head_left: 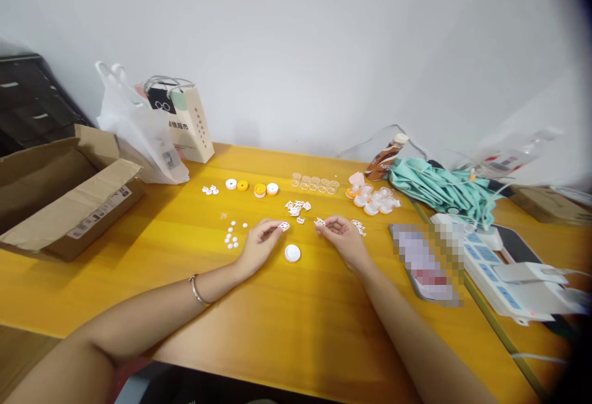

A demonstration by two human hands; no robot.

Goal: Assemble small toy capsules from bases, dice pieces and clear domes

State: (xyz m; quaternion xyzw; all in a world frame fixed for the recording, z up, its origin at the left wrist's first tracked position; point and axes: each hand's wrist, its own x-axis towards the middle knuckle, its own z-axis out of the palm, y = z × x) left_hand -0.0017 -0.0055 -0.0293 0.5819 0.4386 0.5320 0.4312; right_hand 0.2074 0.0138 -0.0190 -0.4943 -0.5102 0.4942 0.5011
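Pinched in my left hand [263, 240] is a small white openwork plastic piece [284, 226]. My right hand [345, 239] grips a similar white openwork piece [319, 222] between thumb and fingers. Both are held above the table, apart from each other. Between and below my hands lies a round white cap-like part [292, 253]. A loose pile of white openwork pieces [296, 208] sits just beyond my hands, and a few more [357, 227] lie beside my right hand. Small white discs [232, 239] are scattered left of my left hand.
Farther back stand white and yellow round parts [259, 190], clear cups [315, 183] and clear-domed pieces [372, 197]. An open cardboard box [69, 200] and bags [143, 139] are at left. A phone [423, 262], power strip [490, 268], bottle [386, 157] and green cloth [441, 188] occupy the right.
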